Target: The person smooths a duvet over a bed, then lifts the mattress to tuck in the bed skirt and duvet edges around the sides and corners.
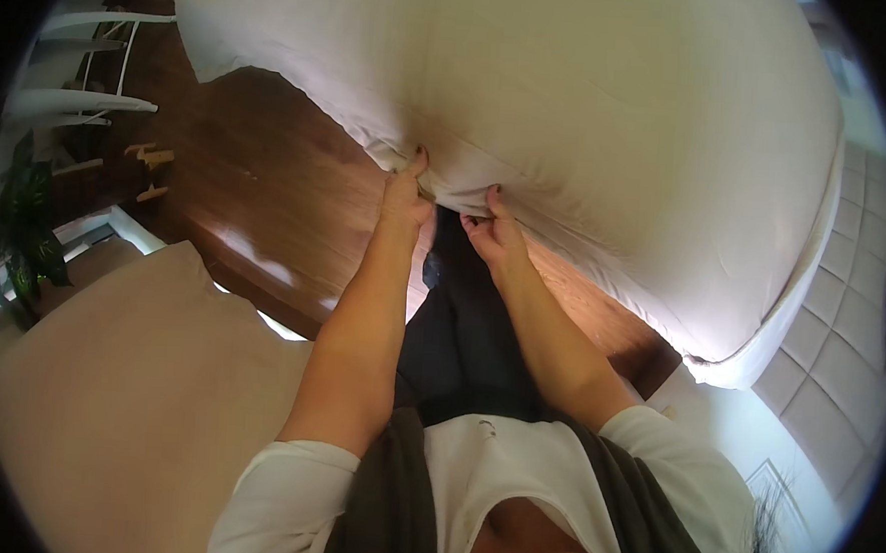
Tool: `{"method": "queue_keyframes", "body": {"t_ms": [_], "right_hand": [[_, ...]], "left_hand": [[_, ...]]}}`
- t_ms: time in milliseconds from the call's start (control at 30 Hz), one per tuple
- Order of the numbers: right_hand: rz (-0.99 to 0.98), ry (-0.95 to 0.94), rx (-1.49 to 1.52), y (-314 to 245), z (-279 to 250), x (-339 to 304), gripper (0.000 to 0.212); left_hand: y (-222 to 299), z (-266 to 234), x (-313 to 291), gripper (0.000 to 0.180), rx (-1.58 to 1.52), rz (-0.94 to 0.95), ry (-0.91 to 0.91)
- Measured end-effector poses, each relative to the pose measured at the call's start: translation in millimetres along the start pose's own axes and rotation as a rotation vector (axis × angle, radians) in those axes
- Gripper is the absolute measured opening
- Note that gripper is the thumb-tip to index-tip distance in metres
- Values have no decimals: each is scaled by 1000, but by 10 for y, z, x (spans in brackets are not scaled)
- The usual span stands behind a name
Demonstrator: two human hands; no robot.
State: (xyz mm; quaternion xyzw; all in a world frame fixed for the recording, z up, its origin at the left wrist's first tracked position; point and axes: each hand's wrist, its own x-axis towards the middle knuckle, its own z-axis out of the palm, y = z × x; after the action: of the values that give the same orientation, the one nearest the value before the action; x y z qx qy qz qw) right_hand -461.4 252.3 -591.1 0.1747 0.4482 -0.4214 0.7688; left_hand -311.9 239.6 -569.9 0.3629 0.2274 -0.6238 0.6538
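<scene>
A mattress covered by a beige fitted sheet (613,95) fills the upper part of the view. Along its near side, the sheet's lower edge is bunched and wrinkled. My left hand (407,190) is closed on this edge, its thumb lying up against the cloth. A little to the right, my right hand (496,229) pinches the same edge, thumb on the outer face and fingers curled below. The sheet's folds partly hide the fingertips of both hands. At the right corner the sheet wraps round the mattress end.
A padded, quilted headboard (837,307) stands at the right. Brown wooden floor (239,156) shows below the mattress. Another beige-covered surface (137,381) lies at lower left, beside a green leafy plant (30,225). White chair-like furniture (92,98) and a small wooden object (150,169) are farther left.
</scene>
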Motion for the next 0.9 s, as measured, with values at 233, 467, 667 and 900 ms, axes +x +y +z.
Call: {"method": "queue_keyframes", "body": {"t_ms": [233, 467, 667, 900], "right_hand": [[69, 25, -40, 423, 469, 218, 34], [25, 184, -464, 821, 668, 667, 31], [161, 142, -243, 1127, 1058, 705, 22], [170, 182, -389, 1601, 1296, 1077, 23]], "left_hand": [[643, -220, 440, 46, -38, 124, -34], [1051, -150, 592, 45, 290, 87, 252], [1805, -332, 786, 41, -64, 8, 209], [2352, -820, 1015, 25, 160, -41, 325]]}}
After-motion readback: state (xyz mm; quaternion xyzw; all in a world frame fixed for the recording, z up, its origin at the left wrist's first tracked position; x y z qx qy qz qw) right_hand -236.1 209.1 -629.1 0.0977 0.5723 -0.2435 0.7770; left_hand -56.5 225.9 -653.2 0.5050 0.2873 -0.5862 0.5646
